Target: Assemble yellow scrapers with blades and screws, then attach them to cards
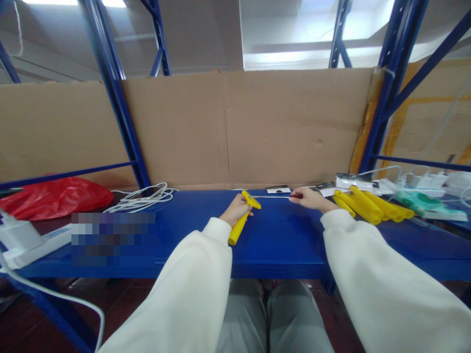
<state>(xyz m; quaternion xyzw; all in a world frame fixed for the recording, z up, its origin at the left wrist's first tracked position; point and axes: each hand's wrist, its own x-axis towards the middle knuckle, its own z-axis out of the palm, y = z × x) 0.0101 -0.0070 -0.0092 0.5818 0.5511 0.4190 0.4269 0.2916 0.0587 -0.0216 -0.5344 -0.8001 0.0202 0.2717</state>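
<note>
My left hand (pixel 237 211) is closed around a yellow tube-shaped handle (pixel 239 232) with a short crosspiece at its top. Held nearly level in my right hand (pixel 306 198) is a screwdriver (pixel 274 197); a bit of its dark red grip shows at the fingers. The thin metal shaft runs left to the crosspiece, and its tip appears to meet the yellow part there. Several more yellow tube-shaped pieces (pixel 362 205) lie in a pile right of my right wrist.
On the blue shelf top (pixel 279 245) a small black-and-white card (pixel 278 189) lies at the back. White cable (pixel 147 197), a red plastic bag (pixel 59 198) and a power strip (pixel 40 247) are left. Green tape (pixel 423 202) lies right. A cardboard panel (pixel 257 127) stands behind.
</note>
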